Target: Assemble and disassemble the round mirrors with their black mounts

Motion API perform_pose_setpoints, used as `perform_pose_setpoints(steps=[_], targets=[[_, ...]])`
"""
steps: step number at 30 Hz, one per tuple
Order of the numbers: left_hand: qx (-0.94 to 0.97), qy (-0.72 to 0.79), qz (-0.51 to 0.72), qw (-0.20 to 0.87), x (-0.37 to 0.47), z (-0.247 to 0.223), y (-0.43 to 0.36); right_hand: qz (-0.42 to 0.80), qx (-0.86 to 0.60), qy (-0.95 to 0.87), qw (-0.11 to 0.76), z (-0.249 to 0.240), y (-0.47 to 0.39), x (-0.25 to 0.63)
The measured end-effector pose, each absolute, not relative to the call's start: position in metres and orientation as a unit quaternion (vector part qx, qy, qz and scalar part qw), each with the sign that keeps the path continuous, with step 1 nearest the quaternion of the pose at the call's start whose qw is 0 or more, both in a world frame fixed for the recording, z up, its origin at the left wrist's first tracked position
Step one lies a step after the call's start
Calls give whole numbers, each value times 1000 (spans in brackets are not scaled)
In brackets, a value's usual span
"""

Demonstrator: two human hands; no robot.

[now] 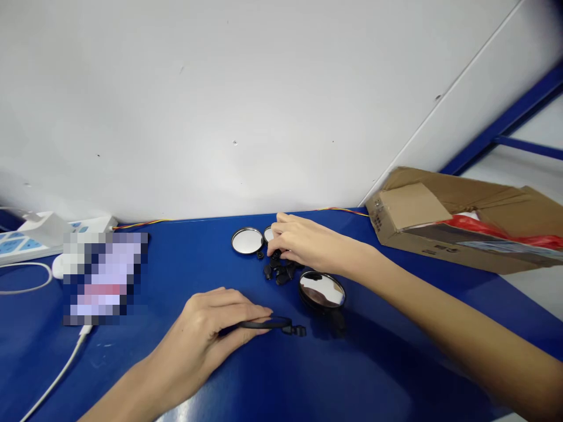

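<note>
Left grip [204,321] around edge of black disc [281,323]

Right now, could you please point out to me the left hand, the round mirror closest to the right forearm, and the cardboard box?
Left hand [210,321]: head view, on the back of the hand.
Round mirror [323,289]: head view, on its glass.
Cardboard box [417,239]: head view, on its near side wall.

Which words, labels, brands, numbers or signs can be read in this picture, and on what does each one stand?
No text can be read.
Cardboard box: dark printed marks, too small and blurred to read.
Phone: pixelated, unreadable.
Power strip: blue patches, no legible lettering.
Round mirrors: no lettering visible.
</note>
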State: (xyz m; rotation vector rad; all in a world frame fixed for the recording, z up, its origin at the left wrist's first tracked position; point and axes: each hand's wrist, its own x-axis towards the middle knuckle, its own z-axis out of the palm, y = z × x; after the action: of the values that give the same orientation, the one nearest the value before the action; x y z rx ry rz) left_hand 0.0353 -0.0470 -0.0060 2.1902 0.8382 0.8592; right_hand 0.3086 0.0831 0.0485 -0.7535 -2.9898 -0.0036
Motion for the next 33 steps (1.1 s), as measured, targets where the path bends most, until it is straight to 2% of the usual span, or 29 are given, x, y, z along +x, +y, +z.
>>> perform_pose_setpoints(steps=[26,30,33], targets=[[821,346,334,309,35,-6,-47,-48,-244,-968,23,43,85,318],[802,374,352,305,37,-4,-47,-40,-258,-965,22,49,81,323],[772,413,380,297,38,-2,-49,40,-283,-956,67,60,65,325]])
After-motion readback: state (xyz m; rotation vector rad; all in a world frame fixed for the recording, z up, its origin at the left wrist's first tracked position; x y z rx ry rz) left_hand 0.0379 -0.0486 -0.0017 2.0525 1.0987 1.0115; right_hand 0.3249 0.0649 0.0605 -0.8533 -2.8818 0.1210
